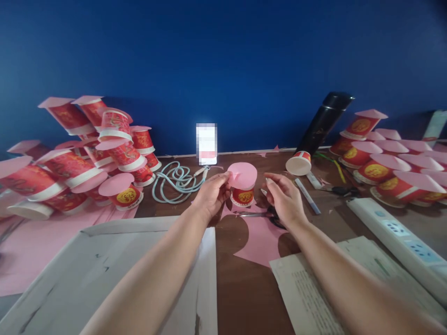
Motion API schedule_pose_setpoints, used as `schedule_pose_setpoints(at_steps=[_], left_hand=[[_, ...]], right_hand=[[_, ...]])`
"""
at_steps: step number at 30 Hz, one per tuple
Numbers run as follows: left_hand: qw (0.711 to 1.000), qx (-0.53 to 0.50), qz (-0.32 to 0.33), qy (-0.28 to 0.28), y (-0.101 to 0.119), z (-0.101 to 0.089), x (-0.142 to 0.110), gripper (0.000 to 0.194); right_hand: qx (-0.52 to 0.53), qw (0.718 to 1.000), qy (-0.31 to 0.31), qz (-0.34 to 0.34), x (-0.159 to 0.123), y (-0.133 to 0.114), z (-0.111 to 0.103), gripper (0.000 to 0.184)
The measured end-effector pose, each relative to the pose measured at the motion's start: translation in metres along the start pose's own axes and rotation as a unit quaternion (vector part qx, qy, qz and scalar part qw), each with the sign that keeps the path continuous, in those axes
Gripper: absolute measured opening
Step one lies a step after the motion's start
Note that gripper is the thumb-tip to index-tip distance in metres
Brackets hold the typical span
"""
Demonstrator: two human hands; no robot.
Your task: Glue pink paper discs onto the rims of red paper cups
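Observation:
A round pink paper disc [247, 173] sits over an upturned red paper cup [243, 195] with a gold emblem, on the brown table. My left hand [217, 193] pinches the disc's left edge, where a fold shows. To the right of the cup, my right hand [284, 195] is apart from it, fingers curled with thumb near the fingertips; whether the whitish bit there is held I cannot make out. Scissors [256, 214] lie beneath the hands, their handles partly behind my right hand. Under them is a pink paper offcut [261, 237] with rounded cut-outs.
Many pink-topped red cups [120, 153] are stacked at left, and more cups [379, 170] at right. A lit phone [206, 144], a coiled cable [174, 184], a black flask [326, 121], a tipped cup [299, 163], a marker [307, 196] and a power strip [401, 232] stand around.

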State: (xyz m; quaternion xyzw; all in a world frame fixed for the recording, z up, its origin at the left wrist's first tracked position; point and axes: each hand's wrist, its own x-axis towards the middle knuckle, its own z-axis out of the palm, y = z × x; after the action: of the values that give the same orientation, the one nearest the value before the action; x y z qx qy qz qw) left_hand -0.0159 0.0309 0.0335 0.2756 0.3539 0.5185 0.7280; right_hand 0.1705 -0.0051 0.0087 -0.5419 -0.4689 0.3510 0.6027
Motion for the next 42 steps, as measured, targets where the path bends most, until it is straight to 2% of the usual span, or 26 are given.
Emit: schedule_pose_setpoints(at_steps=[5, 8, 14, 19, 24, 29, 42], left_hand=[[1.000, -0.009, -0.001, 0.023, -0.008, 0.001, 0.001, 0.021], [0.999, -0.002, -0.004, 0.033, -0.011, 0.003, 0.000, 0.020], [0.998, 0.045, 0.013, 0.041, -0.012, 0.010, -0.002, 0.023], [0.994, 0.088, 0.046, 0.034, -0.015, 0.008, 0.001, 0.025], [0.991, 0.113, 0.048, 0.047, -0.017, 0.007, 0.003, 0.026], [0.990, 0.121, 0.041, 0.061, -0.016, 0.008, 0.003, 0.026], [0.991, 0.124, 0.023, 0.049, -0.015, 0.007, 0.001, 0.028]], right_hand=[[0.005, 1.000, -0.001, 0.005, 0.001, -0.001, 0.003, 0.036], [0.036, 0.999, -0.006, 0.033, 0.003, -0.002, 0.006, 0.037], [0.117, 0.988, -0.034, 0.099, 0.006, -0.005, 0.014, 0.036], [0.130, 0.983, -0.050, 0.120, 0.008, -0.003, 0.016, 0.039], [0.137, 0.978, -0.063, 0.141, 0.007, -0.004, 0.018, 0.040], [0.143, 0.977, -0.064, 0.147, 0.006, -0.005, 0.020, 0.041], [0.147, 0.975, -0.065, 0.153, 0.008, -0.004, 0.020, 0.037]])
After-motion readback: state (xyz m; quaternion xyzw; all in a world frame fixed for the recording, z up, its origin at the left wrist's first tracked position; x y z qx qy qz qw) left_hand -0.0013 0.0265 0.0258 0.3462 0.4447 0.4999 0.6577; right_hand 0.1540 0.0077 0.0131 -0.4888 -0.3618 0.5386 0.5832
